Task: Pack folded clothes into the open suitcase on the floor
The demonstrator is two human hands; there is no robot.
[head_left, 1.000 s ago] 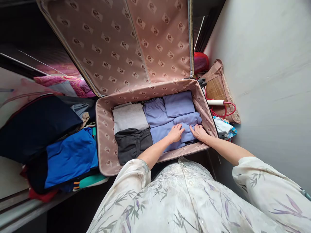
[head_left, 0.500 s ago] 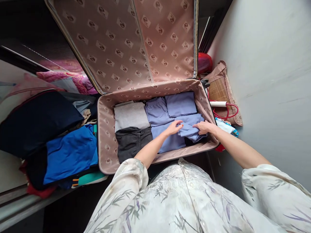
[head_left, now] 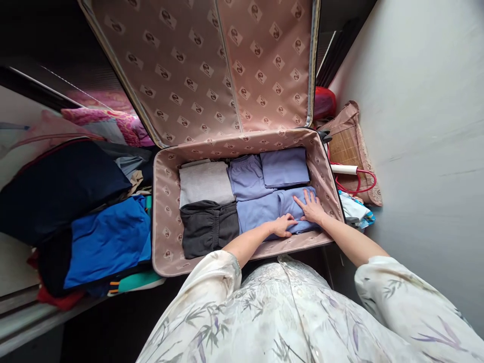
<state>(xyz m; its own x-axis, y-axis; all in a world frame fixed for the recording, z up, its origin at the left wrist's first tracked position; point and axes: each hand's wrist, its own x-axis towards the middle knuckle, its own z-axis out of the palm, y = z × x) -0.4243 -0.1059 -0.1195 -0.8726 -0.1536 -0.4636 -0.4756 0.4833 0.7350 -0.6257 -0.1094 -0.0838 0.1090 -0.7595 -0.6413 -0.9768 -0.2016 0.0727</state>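
- Fingers of the right hand (head_left: 310,207) lie flat and spread, pressing down on a folded lilac garment (head_left: 272,209) – nothing gripped.
- Fingers of the left hand (head_left: 284,225) are loosely curled with the tips on the near edge of the same garment, just beside the right hand; whether they pinch the cloth cannot be told.
- Lilac garment sits in the near right corner of the open suitcase (head_left: 165,201), against its near wall.
- Two more folded lilac pieces (head_left: 284,167) lie behind it, toward the suitcase's far wall.
- Folded grey cloth (head_left: 205,181) fills the far left part of the suitcase, and a dark grey garment (head_left: 208,227) lies in front of it, touching the lilac garment's left edge.
- Suitcase lid (head_left: 212,65) stands raised behind the case – its lining is the same printed pink-brown as the walls.
- Left of the suitcase lies a heap of clothes: a bright blue piece (head_left: 109,242) and a dark navy one (head_left: 60,186).
- Right of the suitcase, against the wall, a woven bag (head_left: 346,143) with a red cord (head_left: 359,184) and a red object (head_left: 324,102) behind it.
- Both forearms reach in over the suitcase's near wall from pale, leaf-printed sleeves (head_left: 212,282).
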